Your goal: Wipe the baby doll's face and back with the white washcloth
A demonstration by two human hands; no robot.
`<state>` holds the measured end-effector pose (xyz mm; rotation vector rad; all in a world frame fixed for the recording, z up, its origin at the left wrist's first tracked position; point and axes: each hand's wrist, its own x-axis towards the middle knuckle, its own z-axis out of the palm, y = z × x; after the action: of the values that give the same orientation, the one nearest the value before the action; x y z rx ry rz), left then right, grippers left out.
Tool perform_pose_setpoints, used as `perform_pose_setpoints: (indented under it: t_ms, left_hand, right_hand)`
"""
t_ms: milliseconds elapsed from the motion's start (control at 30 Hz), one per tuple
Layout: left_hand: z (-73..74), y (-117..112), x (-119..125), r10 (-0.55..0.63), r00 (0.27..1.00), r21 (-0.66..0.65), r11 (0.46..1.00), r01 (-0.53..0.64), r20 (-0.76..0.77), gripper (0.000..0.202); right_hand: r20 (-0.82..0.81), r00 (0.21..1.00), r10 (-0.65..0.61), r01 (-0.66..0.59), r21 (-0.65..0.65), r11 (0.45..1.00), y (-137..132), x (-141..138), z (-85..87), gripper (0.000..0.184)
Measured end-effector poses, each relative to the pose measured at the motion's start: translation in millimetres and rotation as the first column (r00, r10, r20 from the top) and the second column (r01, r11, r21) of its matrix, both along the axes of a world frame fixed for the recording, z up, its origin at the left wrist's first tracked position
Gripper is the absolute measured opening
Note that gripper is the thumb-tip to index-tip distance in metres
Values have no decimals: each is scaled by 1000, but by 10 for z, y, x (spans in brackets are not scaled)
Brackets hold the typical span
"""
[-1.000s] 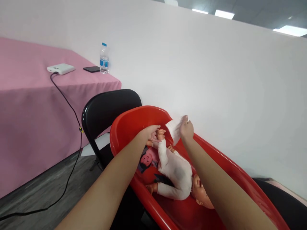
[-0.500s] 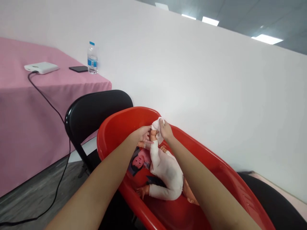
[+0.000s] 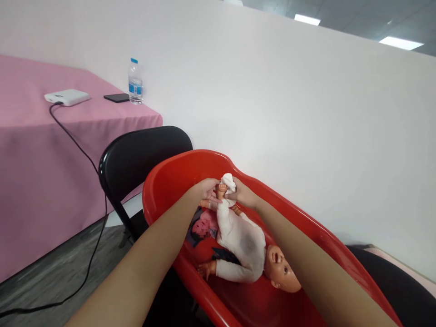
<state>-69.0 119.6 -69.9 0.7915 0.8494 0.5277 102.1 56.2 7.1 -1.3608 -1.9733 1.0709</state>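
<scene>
A baby doll in a white bodysuit lies on its back in a red plastic tub, head toward me. My left hand grips the doll's raised leg near the ankle. My right hand is closed on a small white cloth pressed against the doll's foot. A colourful picture shows on the tub floor beside the doll.
A black folding chair stands behind the tub. To the left, a pink-covered table carries a white box with a black cable, a dark phone and a water bottle. A white wall runs behind.
My right hand brought the white cloth down from above the tub rim onto the doll's foot. The cloth is now bunched small. My left hand kept its hold on the leg.
</scene>
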Motion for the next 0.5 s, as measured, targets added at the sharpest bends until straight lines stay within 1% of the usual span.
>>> perform_pose_setpoints:
  t_ms: [33,67,133,200,300,333,367,400,467,500]
  left_hand:
    - [-35,22,1,3,1000,-5,1000,-3,4,26]
    - [-62,41,4,6,1000,-7,1000,-6,8,25]
    - [-91,66,10,22,1000,-3,1000,-22,10,22]
    - [-99,77,17,43,999,9,999,-43,10,19]
    - [-116,92,26,64,998,18,998,-64,5,17]
    - [-131,99,27,71,997,21,997,-71,4,18]
    - [-150,106,25,78,997,24,997,-78,5,18]
    - [-171,113,21,82,997,27,996,-82,6,17]
    - [-213,120,4,74,997,32,997,-74,8,17]
    - [-228,117,-8,64,998,36,997,-64,11,17]
  right_hand:
    - [12,1000,5,-5,-16,1000,-1,41,9,44]
    - [47,999,-9,9,-4,1000,-3,79,21,42]
    - [164,982,-90,77,87,993,-15,145,44,35]
    - [262,947,-187,147,166,975,-41,193,64,32]
    - [336,898,-284,241,165,956,-95,235,86,36]
    - [385,869,-312,267,168,949,-109,244,97,38]
    - [465,816,-343,289,185,939,-118,251,114,40]
    - [567,737,-367,304,207,930,-123,258,137,42]
    - [752,535,-384,314,245,917,-114,269,205,41]
    - [809,447,-382,312,260,914,-102,270,247,38]
